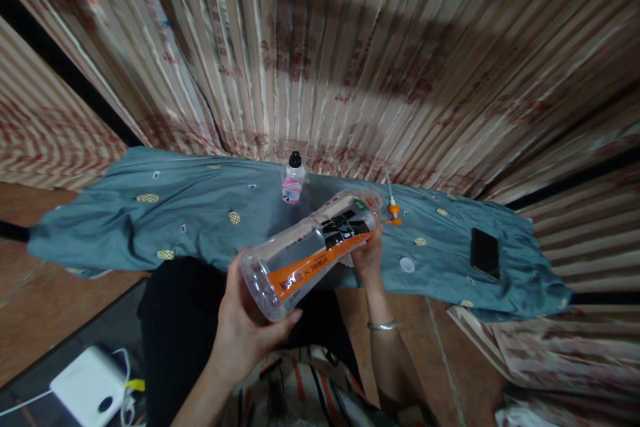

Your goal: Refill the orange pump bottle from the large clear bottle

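Observation:
A large clear plastic bottle with an orange, black and grey label is tilted across the middle, over the near edge of the green cloth. Its wide bottom end rests in my left hand, with the thumb along the rim. My right hand, below a silver bangle, grips the other end from beneath. Behind the bottle stands a small clear bottle with a pink label and black cap. An orange pump top with a white tube lies to the right, past my right hand.
A black phone and a white round disc lie on the green cloth. Pleated curtains hang close behind. At the lower left, a white device with cables sits on a dark surface.

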Demonstrator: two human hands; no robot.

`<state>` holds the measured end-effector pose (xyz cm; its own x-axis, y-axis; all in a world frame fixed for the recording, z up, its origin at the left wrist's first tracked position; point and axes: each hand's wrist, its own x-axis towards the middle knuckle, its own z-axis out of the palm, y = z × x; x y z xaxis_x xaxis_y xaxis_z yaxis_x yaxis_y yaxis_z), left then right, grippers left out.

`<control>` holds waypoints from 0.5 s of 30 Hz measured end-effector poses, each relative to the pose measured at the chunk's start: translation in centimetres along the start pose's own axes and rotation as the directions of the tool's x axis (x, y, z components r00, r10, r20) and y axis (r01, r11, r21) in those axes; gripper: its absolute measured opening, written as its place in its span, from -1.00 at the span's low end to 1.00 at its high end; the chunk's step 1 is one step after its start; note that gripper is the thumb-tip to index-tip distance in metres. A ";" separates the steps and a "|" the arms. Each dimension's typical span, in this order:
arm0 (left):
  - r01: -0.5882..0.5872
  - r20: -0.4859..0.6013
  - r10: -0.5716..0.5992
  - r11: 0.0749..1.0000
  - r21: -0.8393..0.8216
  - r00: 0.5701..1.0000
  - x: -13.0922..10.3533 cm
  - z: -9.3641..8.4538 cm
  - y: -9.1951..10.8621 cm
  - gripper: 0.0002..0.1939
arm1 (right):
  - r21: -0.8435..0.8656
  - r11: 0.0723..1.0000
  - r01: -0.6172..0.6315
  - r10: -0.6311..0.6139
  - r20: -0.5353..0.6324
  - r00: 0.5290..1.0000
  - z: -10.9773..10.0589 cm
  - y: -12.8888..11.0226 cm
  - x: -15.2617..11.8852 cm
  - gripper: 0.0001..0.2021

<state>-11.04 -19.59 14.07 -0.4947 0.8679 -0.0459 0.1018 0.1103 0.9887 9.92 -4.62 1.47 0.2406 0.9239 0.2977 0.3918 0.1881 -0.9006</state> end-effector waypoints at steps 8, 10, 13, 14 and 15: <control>0.011 0.014 -0.010 0.999 -0.040 1.000 0.2 0.0 -0.1 -0.14 | -0.047 0.998 -0.033 0.032 -0.009 0.999 0.0 -0.2 0.0 -0.52; -0.001 0.013 0.002 0.999 -0.032 1.000 0.2 -0.1 -0.2 -0.14 | -0.045 0.999 -0.021 0.020 -0.011 1.000 0.0 -0.2 0.0 -0.52; -0.029 0.014 0.029 0.999 -0.022 0.999 0.1 -0.2 -0.4 -0.14 | -0.026 1.000 0.007 -0.008 -0.012 1.000 0.1 0.0 0.0 -0.50; -0.039 0.016 0.039 0.999 -0.021 0.999 0.0 -0.2 -0.6 -0.14 | -0.020 1.000 0.014 -0.014 -0.011 1.000 0.1 0.1 0.1 -0.49; -0.049 0.019 0.049 0.999 -0.023 0.999 -0.1 -0.2 -0.7 -0.14 | -0.016 1.000 0.019 -0.019 -0.011 1.000 0.1 0.2 0.1 -0.49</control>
<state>-11.24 -19.80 13.39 -0.4722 0.8815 -0.0001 0.1058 0.0567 0.9928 9.91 -4.50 1.31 0.2427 0.9166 0.3178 0.4101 0.2000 -0.8899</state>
